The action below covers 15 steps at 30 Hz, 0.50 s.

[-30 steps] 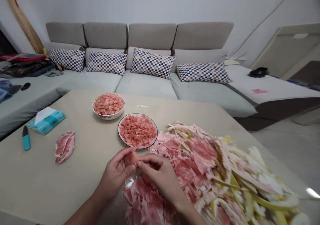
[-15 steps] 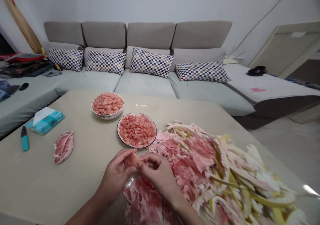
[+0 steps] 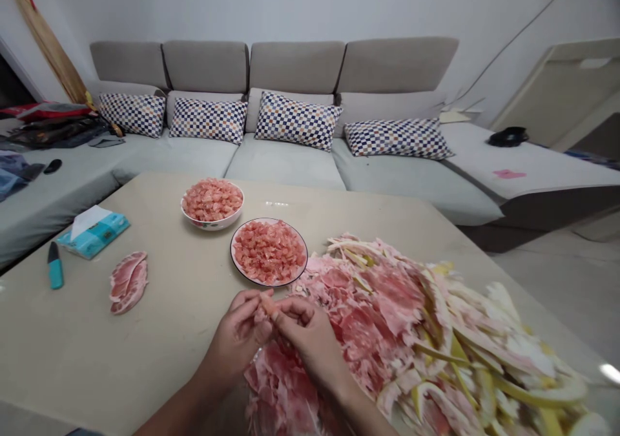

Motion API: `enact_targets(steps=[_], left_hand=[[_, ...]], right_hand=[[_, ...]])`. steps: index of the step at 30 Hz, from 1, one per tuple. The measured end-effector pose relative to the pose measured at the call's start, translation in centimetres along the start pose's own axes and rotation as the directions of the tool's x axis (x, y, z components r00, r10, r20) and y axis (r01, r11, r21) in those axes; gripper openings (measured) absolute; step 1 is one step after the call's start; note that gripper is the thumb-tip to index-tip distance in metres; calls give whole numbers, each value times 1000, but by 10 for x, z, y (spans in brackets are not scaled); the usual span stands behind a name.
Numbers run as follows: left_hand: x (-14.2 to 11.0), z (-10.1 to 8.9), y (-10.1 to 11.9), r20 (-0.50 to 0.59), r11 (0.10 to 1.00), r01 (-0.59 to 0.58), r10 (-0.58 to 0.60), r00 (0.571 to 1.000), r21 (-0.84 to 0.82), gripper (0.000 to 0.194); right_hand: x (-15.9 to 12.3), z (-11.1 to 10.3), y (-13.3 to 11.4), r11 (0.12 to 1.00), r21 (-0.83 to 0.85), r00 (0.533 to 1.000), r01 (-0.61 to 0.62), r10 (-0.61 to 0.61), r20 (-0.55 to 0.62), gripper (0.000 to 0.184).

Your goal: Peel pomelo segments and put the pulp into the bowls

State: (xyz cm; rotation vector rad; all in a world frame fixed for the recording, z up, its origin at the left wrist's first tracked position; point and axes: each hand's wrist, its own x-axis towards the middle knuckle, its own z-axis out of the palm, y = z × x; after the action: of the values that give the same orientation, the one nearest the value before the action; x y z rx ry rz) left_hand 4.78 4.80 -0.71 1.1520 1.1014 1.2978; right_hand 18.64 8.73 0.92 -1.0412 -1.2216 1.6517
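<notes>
Beige surface point(image 3: 159, 332), near edge cut off by frame; open room on left, peel heap point(image 3: 378, 307) crowding right. Left hand point(image 3: 232, 336) and right hand point(image 3: 310, 339) nearly closed, both pinching pulp piece point(image 3: 268, 305), mostly hidden by fingers.

1. Probably a home living room.
2. A long grey sectional sofa point(image 3: 283, 168) with checkered cushions point(image 3: 298, 121) runs along the far wall.
3. A tissue box point(image 3: 94, 237) stands on a low desk point(image 3: 145, 345); bags and clothes point(image 3: 48, 126) lie on the sofa's left end.
4. Citrus rind point(image 3: 378, 307) is heaped beside the sofa, on the desk.
</notes>
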Motion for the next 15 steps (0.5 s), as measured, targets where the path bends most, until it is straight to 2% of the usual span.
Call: enact_targets(steps=[3, 5, 8, 11, 15], left_hand=[[0, 1, 5, 5, 999, 38, -38, 999, -31, 33], [0, 2, 9, 22, 980, 111, -109, 994, -165, 33], [0, 2, 13, 23, 890, 198, -207, 978, -410, 33], [2, -1, 15, -22, 800, 195, -252, 968, -567, 28], [6, -8, 16, -50, 734, 185, -285, 957, -653, 25]], right_hand=[[1, 1, 3, 1000, 1, 1000, -5, 5, 1, 37], [3, -1, 5, 999, 35, 999, -37, 36, 15, 38], [6, -6, 6, 993, 100, 998, -60, 60, 5, 38], [7, -10, 3, 992, 120, 999, -46, 48, -14, 38], [6, -11, 0, 990, 111, 996, -86, 85, 14, 38]])
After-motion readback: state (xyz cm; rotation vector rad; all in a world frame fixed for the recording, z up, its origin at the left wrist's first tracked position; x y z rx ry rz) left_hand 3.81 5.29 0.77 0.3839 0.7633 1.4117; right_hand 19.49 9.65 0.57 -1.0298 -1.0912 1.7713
